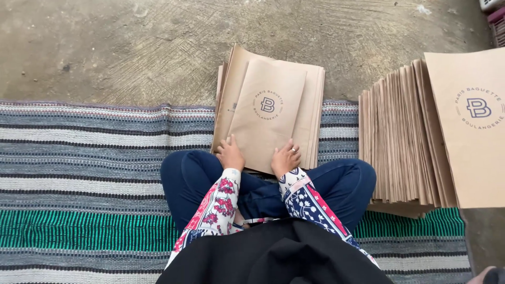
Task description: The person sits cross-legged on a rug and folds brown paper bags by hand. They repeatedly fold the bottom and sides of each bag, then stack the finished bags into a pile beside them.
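I sit cross-legged on a striped woven mat (84, 173). In front of my knees lies a small pile of flat brown paper bags (310, 100), each printed with a dark round emblem. The top bag (265, 113) lies slightly askew on the pile. My left hand (230, 154) rests fingers-down on the near left edge of that top bag. At the bag's near right edge my right hand (285, 156) presses down on it, a ring on one finger. Neither hand lifts the bag.
A large fanned stack of the same brown bags (405, 137) stands to my right, one printed bag (473, 126) on top facing up. Bare concrete floor (131, 47) lies beyond the mat. A pink crate corner (498, 23) shows at the top right.
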